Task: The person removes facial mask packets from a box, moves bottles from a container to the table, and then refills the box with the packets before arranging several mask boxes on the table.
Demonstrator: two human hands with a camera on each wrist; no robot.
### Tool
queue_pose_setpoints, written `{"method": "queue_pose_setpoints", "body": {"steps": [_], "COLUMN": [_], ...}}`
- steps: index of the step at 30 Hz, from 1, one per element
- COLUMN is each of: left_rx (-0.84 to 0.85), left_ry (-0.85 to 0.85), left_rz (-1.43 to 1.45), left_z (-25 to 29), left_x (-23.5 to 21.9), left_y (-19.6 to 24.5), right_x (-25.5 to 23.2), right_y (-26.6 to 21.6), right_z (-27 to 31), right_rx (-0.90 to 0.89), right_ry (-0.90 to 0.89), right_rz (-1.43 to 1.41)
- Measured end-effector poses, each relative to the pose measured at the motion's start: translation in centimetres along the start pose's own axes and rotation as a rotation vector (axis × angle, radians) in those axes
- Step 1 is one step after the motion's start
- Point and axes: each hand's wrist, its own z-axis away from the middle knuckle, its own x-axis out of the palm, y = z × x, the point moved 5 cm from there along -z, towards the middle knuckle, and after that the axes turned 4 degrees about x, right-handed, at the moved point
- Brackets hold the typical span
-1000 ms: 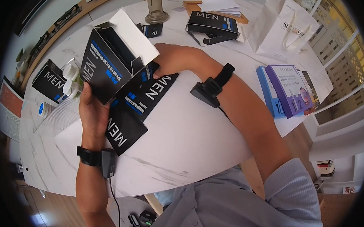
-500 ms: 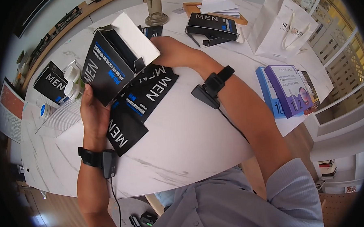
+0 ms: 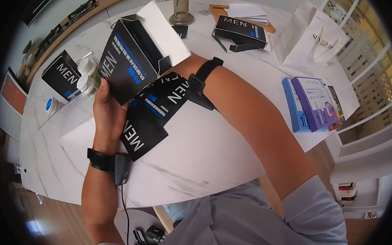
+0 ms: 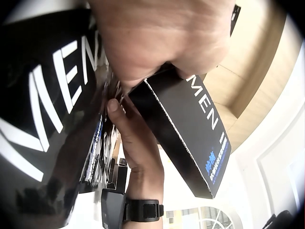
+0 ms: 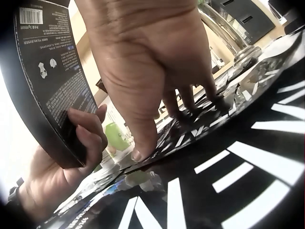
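My left hand grips the lower edge of a black MEN box, tilted above the table, its white flap standing open at the top. Beneath and beside it, black MEN packets lie fanned out and overlapping. The box hides most of my right hand in the head view. In the right wrist view my right hand reaches down over the packets, thumb and fingers spread, with the tips touching them. Whether it lifts any packet cannot be told.
Another MEN box, white-capped bottles and a clear ribbed tray stand at the left. Farther back are a glass vase and an opened MEN box. A white bag and a purple box are right.
My right hand and forearm have moved left, farther behind the held box. The head view has shifted slightly. My left hand still grips the box.
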Motion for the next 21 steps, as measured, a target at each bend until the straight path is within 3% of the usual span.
{"method": "queue_pose_setpoints", "body": {"steps": [3, 4, 7, 9, 10, 12, 13, 15, 17, 21], "left_rx": [-0.004, -0.004, 0.000, -0.005, 0.000, 0.006, 0.003, -0.004, 0.006, 0.005], "left_ry": [-0.012, 0.000, 0.036, 0.044, 0.054, 0.077, 0.082, 0.092, 0.071, 0.098], "left_rz": [0.004, 0.003, -0.009, -0.012, -0.023, -0.035, -0.041, -0.053, -0.063, -0.085], "left_z": [-0.3, -0.4, -0.1, -0.2, -0.2, 0.0, -0.1, -0.1, -0.3, -0.3], "left_x": [0.2, 0.3, 0.1, -0.1, 0.0, 0.2, 0.1, -0.2, -0.4, -0.2], "left_y": [-0.1, -0.2, -0.1, -0.1, 0.0, -0.1, -0.2, -0.3, -0.4, -0.4], "right_x": [1.3, 1.3, -1.0, -2.9, -4.4, -8.3, -11.1, -16.1, -17.5, -19.3], "right_y": [0.7, 2.4, 0.4, 0.2, 0.8, -0.1, -1.4, -0.2, -2.0, -3.7], "right_z": [-2.3, -3.1, -3.2, -3.7, -4.0, -1.0, 1.7, 3.9, 5.9, 9.7], "right_rx": [-0.236, -0.404, -0.807, -0.811, -0.681, -0.523, -0.500, -0.462, -0.683, -0.647], "right_ry": [-0.127, 0.049, 0.308, 0.361, 0.326, 0.418, 0.541, 0.759, 0.615, 0.476], "right_rz": [-0.181, -0.335, -0.128, -0.175, -0.288, -0.220, -0.034, -0.424, -0.803, -0.584]}}
